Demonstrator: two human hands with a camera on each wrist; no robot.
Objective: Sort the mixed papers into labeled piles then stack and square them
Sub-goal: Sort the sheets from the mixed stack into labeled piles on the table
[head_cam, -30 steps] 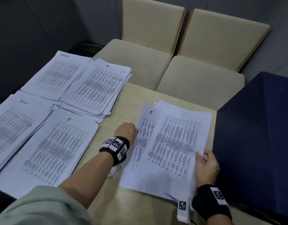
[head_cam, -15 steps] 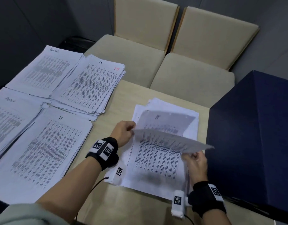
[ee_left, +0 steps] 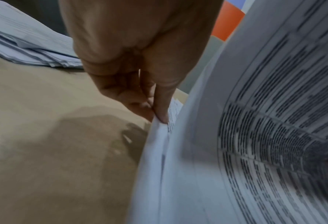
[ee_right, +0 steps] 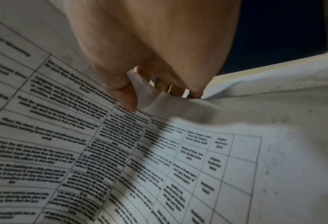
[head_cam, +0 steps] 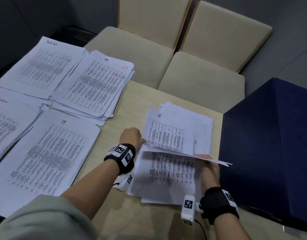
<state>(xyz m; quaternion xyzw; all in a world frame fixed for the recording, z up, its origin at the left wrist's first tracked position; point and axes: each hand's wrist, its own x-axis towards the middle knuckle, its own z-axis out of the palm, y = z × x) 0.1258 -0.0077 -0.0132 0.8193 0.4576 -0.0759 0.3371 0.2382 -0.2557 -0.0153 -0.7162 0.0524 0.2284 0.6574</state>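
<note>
The mixed pile (head_cam: 199, 125) lies on the table (head_cam: 132, 101), just left of a dark blue box. Its top sheet (head_cam: 170, 170) is raised and curls toward me, baring a sheet headed "IT" (head_cam: 166, 134). My right hand (head_cam: 208, 166) pinches the raised sheet's right edge, thumb (ee_right: 124, 97) on the sheet and fingers behind it. My left hand (head_cam: 132, 136) pinches its left edge (ee_left: 160, 127) between thumb and forefinger. Sorted piles lie at left: the "IT" pile (head_cam: 45, 161), a pile marked with a red 15 (head_cam: 97, 87), a "Task list" pile (head_cam: 41, 66) and a far-left pile (head_cam: 7, 122).
The dark blue box (head_cam: 270, 144) stands tall against the right side of the mixed pile. Two beige chairs (head_cam: 132, 49) (head_cam: 201, 78) are pushed up to the table's far edge. Bare tabletop shows between the sorted piles and the mixed pile.
The top sheet lay flat a second ago. My right hand has since lifted its right edge up and toward me, and the "IT" sheet beneath has come into view. My left hand stayed at the pile's left edge.
</note>
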